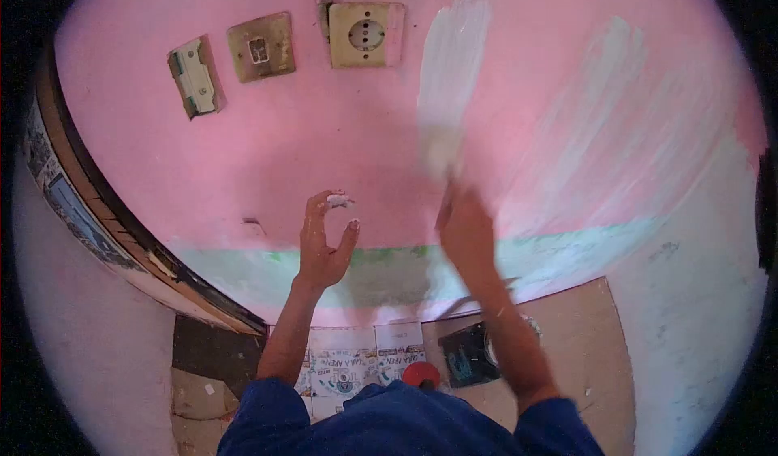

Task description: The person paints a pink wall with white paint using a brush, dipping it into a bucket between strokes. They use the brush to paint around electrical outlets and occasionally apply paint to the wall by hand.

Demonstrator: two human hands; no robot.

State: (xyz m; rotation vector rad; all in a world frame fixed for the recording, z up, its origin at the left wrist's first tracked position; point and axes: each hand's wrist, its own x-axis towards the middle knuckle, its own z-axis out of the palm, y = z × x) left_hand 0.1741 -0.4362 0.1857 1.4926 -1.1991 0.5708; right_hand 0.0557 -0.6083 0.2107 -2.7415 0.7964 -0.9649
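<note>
My right hand (pixel 468 227) is closed round the handle of a brush-like tool, blurred by motion, whose pale head (pixel 442 149) is against the pink wall (pixel 365 156). Above the tool a wet white paint streak (pixel 454 59) runs up the wall. My left hand (pixel 326 241) is raised in front of the wall, fingers curved and apart, with white paint on the fingertips and nothing held.
A socket (pixel 366 36), a switch plate (pixel 259 48) and a loose-looking fitting (pixel 194 78) are on the upper wall. More white streaks (pixel 600 99) lie right. Below are printed cardboard (pixel 344 367), a red round object (pixel 421 374) and a black item (pixel 468 355).
</note>
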